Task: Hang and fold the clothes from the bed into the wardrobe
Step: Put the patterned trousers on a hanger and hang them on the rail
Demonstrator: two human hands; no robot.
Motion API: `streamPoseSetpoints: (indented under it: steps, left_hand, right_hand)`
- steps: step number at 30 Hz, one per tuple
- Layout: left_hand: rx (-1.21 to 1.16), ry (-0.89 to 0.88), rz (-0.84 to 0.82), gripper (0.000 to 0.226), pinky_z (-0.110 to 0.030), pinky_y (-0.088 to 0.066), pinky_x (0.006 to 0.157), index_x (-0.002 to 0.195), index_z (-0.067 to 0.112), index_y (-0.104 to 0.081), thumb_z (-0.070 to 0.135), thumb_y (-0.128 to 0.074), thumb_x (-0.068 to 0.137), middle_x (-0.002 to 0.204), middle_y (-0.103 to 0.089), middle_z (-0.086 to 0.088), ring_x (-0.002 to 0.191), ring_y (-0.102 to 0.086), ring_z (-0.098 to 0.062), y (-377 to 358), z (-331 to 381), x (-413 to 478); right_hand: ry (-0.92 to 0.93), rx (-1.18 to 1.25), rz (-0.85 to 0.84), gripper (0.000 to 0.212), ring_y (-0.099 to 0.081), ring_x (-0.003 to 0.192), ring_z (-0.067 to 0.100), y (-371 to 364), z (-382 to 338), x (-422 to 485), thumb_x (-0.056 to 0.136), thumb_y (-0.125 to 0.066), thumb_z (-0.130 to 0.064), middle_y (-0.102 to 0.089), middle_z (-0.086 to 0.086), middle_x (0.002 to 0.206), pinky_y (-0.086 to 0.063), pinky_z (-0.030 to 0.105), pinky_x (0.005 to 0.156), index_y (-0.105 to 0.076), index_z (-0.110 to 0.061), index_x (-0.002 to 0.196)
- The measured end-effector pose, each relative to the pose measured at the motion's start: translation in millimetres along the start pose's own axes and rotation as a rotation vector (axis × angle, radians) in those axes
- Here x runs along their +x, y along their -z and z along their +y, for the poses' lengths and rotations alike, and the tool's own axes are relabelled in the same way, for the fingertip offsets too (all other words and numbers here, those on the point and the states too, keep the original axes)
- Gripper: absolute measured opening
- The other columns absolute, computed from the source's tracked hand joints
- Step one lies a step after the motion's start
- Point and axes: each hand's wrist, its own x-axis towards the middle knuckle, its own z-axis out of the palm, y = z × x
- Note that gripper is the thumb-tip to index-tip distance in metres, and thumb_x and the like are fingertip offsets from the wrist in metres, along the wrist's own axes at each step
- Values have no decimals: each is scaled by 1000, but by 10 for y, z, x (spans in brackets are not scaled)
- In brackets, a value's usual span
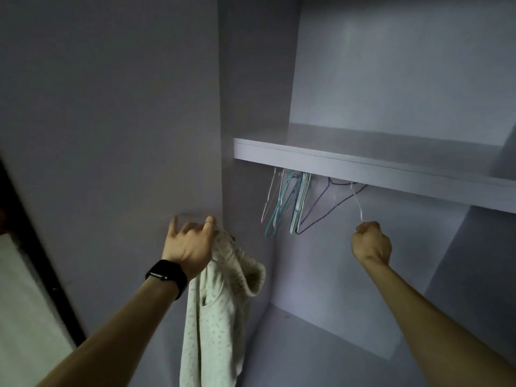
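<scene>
A cream speckled knit garment (pixel 215 308) hangs down from my left hand (pixel 190 244), which grips its ribbed edge in front of the wardrobe's left wall. My right hand (pixel 370 243) is fisted around the lower end of a white wire hanger (pixel 357 202) that reaches up under the wardrobe shelf (pixel 363 169). A bunch of several white and teal hangers (pixel 287 202) and a dark wire hanger (pixel 326 208) hang below that shelf, between my two hands. The rail itself is hidden by the shelf.
The wardrobe's left side panel (pixel 245 107) stands just behind my left hand. Its floor (pixel 321 356) lies below, and an inner partition (pixel 458 252) rises at the right. A dark door frame (pixel 36 247) runs along the far left.
</scene>
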Motion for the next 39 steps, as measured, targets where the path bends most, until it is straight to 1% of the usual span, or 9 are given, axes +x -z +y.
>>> streamPoseSetpoints:
  steps: [2,4,12,16,22,26,29,35,39]
  left_hand:
    - [-300,70,19,16,-46,-44,88,116,30,-35,27,-35,101,99,-66,-1,93,-61,-36,53,87,-56]
    - [-591,144,-8,6,-40,-44,70,107,31,-36,32,-38,102,86,-60,0,78,-59,-36,52,214,-139]
    - [-1150,109,-326,16,-29,-46,70,87,26,-43,24,-44,103,80,-52,7,76,-51,-15,-59,723,-642]
    - [-1201,191,-532,18,-27,-44,64,84,21,-49,28,-44,100,81,-55,2,69,-52,-13,-178,796,-884]
    - [-1236,141,-615,34,-14,-45,55,105,15,-66,45,-49,101,88,-65,7,76,-61,-4,-185,955,-1224]
    - [-1308,122,-660,25,-26,-55,80,104,16,-72,32,-54,100,99,-68,3,91,-64,-14,-142,1045,-1304]
    - [-1274,27,-719,21,-28,-54,82,93,18,-73,30,-57,99,95,-70,0,91,-66,-17,-114,1095,-1329]
    - [-1150,-190,-847,22,-5,-46,66,94,20,-74,29,-55,101,88,-71,16,80,-65,6,10,1342,-1444]
    - [-1028,-310,-949,21,-7,-48,78,102,25,-76,32,-56,101,95,-72,22,91,-66,6,126,1441,-1474]
  right_hand:
    - [-46,30,-6,26,-61,98,41,127,17,-168,94,-46,-5,-64,23,115,-42,32,76,-60,-11,115]
    - [-70,69,-13,26,-59,93,37,222,59,-377,93,-45,-5,-65,20,113,-38,29,75,-62,-12,111]
    - [-146,318,-48,21,-55,77,14,672,392,-1896,100,-51,-24,-65,-1,88,-38,32,74,-68,-19,89]
    - [-260,528,-44,37,-48,59,12,884,535,-2608,101,-56,-37,-51,-7,58,-39,28,59,-60,-15,72]
    - [-431,919,-137,40,-26,43,10,896,792,-3285,103,-52,-20,-30,-2,51,-24,25,47,-45,-16,64]
    - [-504,931,-248,41,-29,41,11,844,1051,-3509,102,-49,-23,-34,0,50,-26,25,48,-46,-13,62]
    - [-494,712,-413,39,-48,52,17,903,1265,-3529,99,-53,-31,-55,11,65,-38,25,53,-68,1,83]
    - [-519,823,-479,49,-73,97,27,1154,1282,-3038,84,-65,-49,-76,10,108,-56,40,84,-65,-17,121]
    - [-595,1114,-503,44,-66,64,19,1458,1177,-2582,91,-66,-49,-71,5,82,-52,28,56,-70,-12,115]
